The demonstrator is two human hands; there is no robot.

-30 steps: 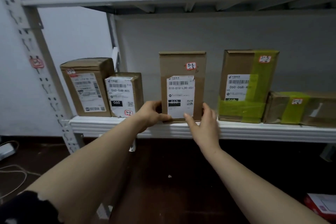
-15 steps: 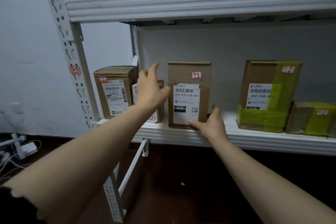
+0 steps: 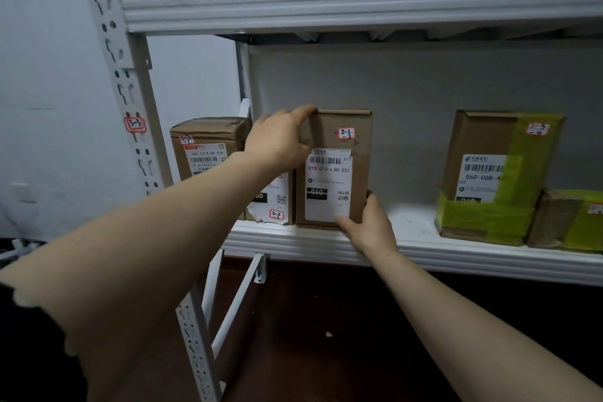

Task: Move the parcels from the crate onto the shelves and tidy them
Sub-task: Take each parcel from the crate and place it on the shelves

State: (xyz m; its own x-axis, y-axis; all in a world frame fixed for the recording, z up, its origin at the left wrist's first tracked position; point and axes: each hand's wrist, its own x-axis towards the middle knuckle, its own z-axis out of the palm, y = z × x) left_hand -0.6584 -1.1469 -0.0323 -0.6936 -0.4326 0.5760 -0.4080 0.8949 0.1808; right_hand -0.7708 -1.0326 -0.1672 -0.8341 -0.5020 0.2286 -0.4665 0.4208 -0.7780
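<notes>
Here both hands are on one upright parcel (image 3: 339,140), a tall brown carton standing on the white shelf (image 3: 408,248) near its front lip. The left hand (image 3: 280,140) reaches over from the left and grips the parcel's upper left corner, fingers curled over the top edge and palm against the left side. The right hand (image 3: 368,225) clasps the lower right corner, thumb pressed on the front face at the bottom of the white shipping label (image 3: 329,186), the other fingers wrapped round the right side. A small red-bordered sticker (image 3: 346,133) sits near the parcel's top.

Just to its left, touching or nearly so, stands a shorter labelled box (image 3: 272,202), partly hidden by the left forearm. Further left, at the end of the shelf beside the perforated upright post (image 3: 127,101), is a squat brown box (image 3: 208,147). Well apart to the right stands a carton wrapped in yellow-green tape (image 3: 502,179), and at its right, at the frame's edge, a low taped box (image 3: 567,222) lies just beside it. Above, the upper shelf (image 3: 326,3) carries more cartons, cut off by the top of the frame. Below the shelf the floor (image 3: 326,336) is dark.
</notes>
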